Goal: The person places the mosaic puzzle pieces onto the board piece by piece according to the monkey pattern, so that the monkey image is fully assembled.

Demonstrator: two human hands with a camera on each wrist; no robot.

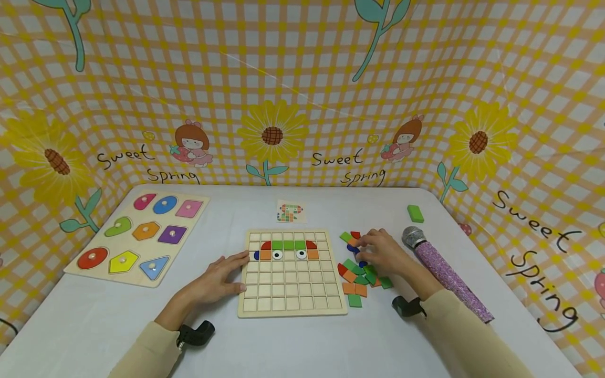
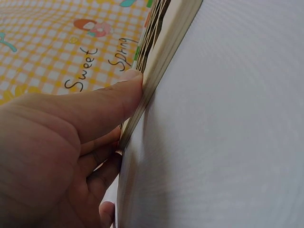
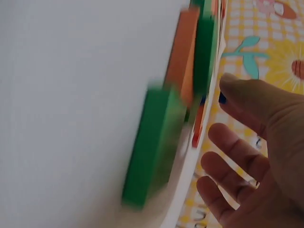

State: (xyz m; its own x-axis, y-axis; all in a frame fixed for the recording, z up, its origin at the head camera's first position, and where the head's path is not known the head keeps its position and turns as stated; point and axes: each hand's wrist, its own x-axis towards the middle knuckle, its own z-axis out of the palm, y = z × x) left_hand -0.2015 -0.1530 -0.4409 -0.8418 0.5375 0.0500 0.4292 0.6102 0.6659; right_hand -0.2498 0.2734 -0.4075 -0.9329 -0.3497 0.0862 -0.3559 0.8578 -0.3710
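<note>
My left hand (image 1: 215, 282) steadies the left edge of a wooden grid board (image 1: 285, 291), its thumb and fingertips touching the rim. Near the board's top, red, green and orange pieces, two eye tiles (image 1: 301, 254) and a blue half-round piece (image 1: 257, 255) fill some cells. To the right of the board, my right hand (image 1: 384, 253) hovers over a loose pile of pieces (image 1: 361, 277). Its thumb and index finger pinch a small blue piece (image 3: 222, 98), mostly hidden by the fingertips, while the other fingers are spread.
A pattern card (image 1: 290, 211) lies behind the board. On the left is a knobbed shape puzzle (image 1: 137, 231). A glittery pink microphone (image 1: 446, 273) lies right of my right hand, with a green block (image 1: 415, 213) beyond it. Patterned cloth rises behind the table.
</note>
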